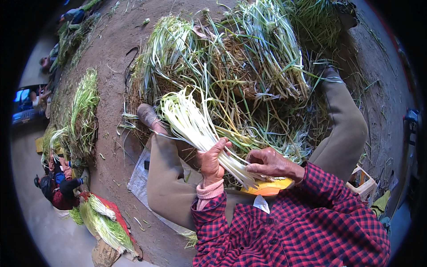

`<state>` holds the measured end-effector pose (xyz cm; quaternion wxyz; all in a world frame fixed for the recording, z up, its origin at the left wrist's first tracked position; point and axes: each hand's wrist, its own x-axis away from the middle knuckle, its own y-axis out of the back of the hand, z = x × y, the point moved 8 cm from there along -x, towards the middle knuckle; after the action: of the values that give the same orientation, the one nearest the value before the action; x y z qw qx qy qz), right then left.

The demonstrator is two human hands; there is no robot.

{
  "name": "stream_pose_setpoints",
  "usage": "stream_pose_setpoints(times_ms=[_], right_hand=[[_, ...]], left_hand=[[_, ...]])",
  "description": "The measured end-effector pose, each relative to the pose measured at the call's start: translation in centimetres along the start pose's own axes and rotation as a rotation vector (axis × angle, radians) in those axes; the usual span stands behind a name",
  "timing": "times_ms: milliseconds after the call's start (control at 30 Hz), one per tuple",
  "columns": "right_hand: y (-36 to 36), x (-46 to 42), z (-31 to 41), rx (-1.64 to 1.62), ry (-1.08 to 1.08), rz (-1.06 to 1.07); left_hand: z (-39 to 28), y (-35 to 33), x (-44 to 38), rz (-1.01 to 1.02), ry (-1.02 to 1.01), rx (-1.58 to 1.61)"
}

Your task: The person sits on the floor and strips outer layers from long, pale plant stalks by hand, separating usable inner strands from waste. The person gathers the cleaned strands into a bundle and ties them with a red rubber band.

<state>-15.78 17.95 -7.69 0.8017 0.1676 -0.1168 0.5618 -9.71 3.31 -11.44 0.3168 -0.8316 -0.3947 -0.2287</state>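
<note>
A bunch of pale, leafy stalks [191, 123], white towards the butts and yellow-green at the tips, lies across the middle of the view. My left hand [213, 162] is closed round its lower part, tips pointing up and left. Beside the stalk ends, my right hand [269, 163] has its thumb and fingers curled close to the white butts; whether it pinches a stalk cannot be told. Under the stalk ends, between my legs, shows a yellow and orange object [267, 187]. Past my hands rises a heap of green stalks with brown, dry leaves [233, 63].
At the left, a person [58, 190] in a checked top handles stalks near another green pile [83, 116]. Trimmed bunches [106, 227] lie on red cloth at lower left. A plastic sheet [141, 180] is beside my leg. A pale plastic stool or crate [363, 185] stands at right.
</note>
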Motion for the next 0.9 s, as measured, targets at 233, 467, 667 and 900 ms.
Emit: stream_pose_setpoints(times_ms=[233, 467, 667, 900], right_hand=[[1.5, 2.0, 0.1, 0.158, 0.088, -0.282], [0.7, 6.6, -3.6, 0.654, 0.144, 0.124], [2.5, 9.1, -12.5, 1.023, 0.138, 0.165], [6.6, 3.4, -5.9, 1.141, 0.056, 0.013]], left_hand=[[-0.8, 1.1, -0.1, -0.115, -0.070, 0.111], [-3.2, 2.7, -0.1, -0.160, -0.156, 0.130], [-3.0, 3.5, -0.8, -0.156, -0.204, 0.138], [-1.5, 3.0, -0.5, -0.055, -0.030, 0.121]])
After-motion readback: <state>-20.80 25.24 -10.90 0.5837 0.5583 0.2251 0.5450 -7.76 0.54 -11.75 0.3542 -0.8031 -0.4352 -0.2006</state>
